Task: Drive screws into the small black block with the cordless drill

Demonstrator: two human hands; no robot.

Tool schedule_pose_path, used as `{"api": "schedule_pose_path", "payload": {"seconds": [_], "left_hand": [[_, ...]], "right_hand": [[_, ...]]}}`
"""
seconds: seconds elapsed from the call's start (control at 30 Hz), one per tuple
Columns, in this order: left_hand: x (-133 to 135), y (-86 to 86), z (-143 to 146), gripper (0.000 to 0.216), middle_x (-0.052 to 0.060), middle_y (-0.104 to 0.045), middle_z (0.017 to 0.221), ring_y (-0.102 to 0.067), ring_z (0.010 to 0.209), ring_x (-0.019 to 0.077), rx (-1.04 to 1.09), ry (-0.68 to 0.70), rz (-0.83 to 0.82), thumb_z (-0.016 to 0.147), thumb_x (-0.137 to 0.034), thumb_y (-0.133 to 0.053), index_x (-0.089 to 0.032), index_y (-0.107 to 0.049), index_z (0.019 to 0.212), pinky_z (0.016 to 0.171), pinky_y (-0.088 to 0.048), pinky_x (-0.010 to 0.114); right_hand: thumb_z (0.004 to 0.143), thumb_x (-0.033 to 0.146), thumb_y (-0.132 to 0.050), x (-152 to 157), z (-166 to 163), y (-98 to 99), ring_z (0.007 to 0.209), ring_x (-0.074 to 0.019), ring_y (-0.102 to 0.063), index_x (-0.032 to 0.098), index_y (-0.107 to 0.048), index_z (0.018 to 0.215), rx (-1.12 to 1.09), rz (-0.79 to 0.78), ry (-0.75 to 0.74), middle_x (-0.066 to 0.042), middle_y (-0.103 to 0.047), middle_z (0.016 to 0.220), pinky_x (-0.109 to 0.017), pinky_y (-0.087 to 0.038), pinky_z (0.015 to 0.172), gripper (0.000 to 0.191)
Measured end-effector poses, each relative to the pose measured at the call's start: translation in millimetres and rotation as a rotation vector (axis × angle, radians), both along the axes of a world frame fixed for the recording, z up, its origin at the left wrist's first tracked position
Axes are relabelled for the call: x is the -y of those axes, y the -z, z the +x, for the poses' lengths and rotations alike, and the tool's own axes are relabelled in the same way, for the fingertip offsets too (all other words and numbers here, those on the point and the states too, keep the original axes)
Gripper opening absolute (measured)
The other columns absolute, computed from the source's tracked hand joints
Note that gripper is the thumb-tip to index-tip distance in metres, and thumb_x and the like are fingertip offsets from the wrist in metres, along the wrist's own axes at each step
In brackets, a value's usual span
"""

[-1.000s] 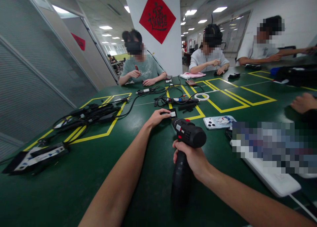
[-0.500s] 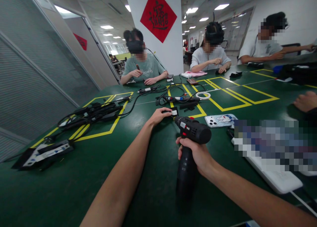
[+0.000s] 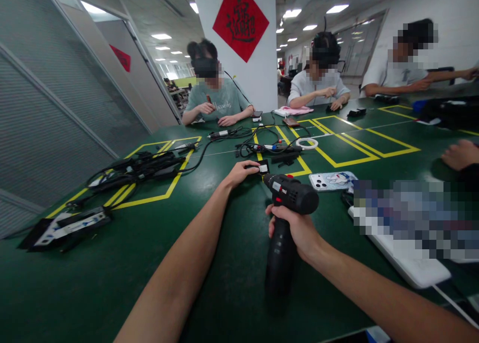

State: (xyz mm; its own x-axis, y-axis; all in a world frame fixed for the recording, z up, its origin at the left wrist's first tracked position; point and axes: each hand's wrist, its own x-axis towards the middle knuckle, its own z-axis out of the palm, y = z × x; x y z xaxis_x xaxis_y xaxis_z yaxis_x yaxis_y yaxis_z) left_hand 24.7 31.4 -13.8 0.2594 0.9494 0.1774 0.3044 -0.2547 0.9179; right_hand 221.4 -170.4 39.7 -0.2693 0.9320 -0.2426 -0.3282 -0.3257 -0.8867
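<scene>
My right hand [image 3: 290, 223] is wrapped round the grip of a black cordless drill [image 3: 294, 193], held upright with its chuck pointing away and to the left. Ahead of the chuck, my left hand [image 3: 241, 173] pinches the edge of a small black part with a white patch [image 3: 264, 168], keeping it on the green table [image 3: 239, 263]. The drill's tip is close to that part; whether they touch I cannot tell. The drill's body partly hides the area just beyond.
Tangled black cables and devices [image 3: 145, 166] lie on the left, more cables [image 3: 273, 149] and a white ring [image 3: 307, 143] further ahead. A phone [image 3: 333, 180] and a white power bank [image 3: 411, 263] sit on the right. Other people work along the far side.
Both hands, the drill and the small part hold nearly the same positions. The view has shifted very slightly.
</scene>
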Motion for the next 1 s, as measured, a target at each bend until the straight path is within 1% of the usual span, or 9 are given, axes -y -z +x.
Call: {"api": "schedule_pose_path", "payload": {"seconds": [0.17,0.33,0.57,0.77,1.0], "left_hand": [[-1.9,2.1,-0.5,0.043,0.005,-0.066,0.098,-0.058,0.090,0.0209,0.009,0.000,0.000,0.062,-0.042,-0.069,-0.019,-0.066,0.098,0.088,-0.039,0.034],[-2.5,3.0,-0.7,0.044,0.006,-0.066,0.096,-0.058,0.088,0.0208,0.006,-0.007,-0.002,0.062,-0.042,-0.069,-0.017,-0.066,0.098,0.086,-0.040,0.034],[-1.5,2.8,0.2,0.045,0.006,-0.067,0.095,-0.058,0.088,0.0210,0.016,-0.015,-0.014,0.061,-0.043,-0.070,-0.018,-0.066,0.098,0.085,-0.041,0.034],[-1.6,1.7,-0.4,0.047,0.006,-0.066,0.098,-0.058,0.090,0.0207,0.024,0.016,-0.001,0.062,-0.041,-0.069,-0.019,-0.064,0.103,0.086,-0.041,0.034],[-1.5,0.1,0.0,0.042,0.004,-0.067,0.095,-0.059,0.085,0.0197,-0.010,-0.003,0.016,0.063,-0.039,-0.068,-0.019,-0.066,0.100,0.086,-0.041,0.034]], "right_hand": [[0.070,0.028,-0.055,-0.6,-0.6,-0.7,0.045,-0.0137,-0.050,0.014,-0.057,0.078,0.011,-0.009,0.008,-0.001,-0.056,0.047,-0.025,-0.040,0.047,0.015],[0.068,0.026,-0.056,-1.3,-2.5,1.3,0.043,-0.0133,-0.049,0.014,-0.056,0.070,0.043,-0.009,0.012,-0.001,-0.056,0.047,-0.025,-0.040,0.045,0.012],[0.070,0.030,-0.056,-1.8,-0.4,3.8,0.046,-0.0137,-0.051,0.014,-0.058,0.080,0.021,0.016,-0.008,-0.002,-0.056,0.048,-0.025,-0.040,0.047,0.019],[0.070,0.031,-0.057,-1.3,1.3,3.6,0.047,-0.0143,-0.051,0.015,-0.058,0.081,0.019,-0.011,-0.011,-0.002,-0.057,0.050,-0.026,-0.040,0.047,0.020],[0.071,0.029,-0.055,0.0,0.3,3.2,0.046,-0.0136,-0.050,0.014,-0.057,0.080,-0.018,-0.009,0.012,-0.001,-0.056,0.048,-0.025,-0.039,0.047,0.017]]}}
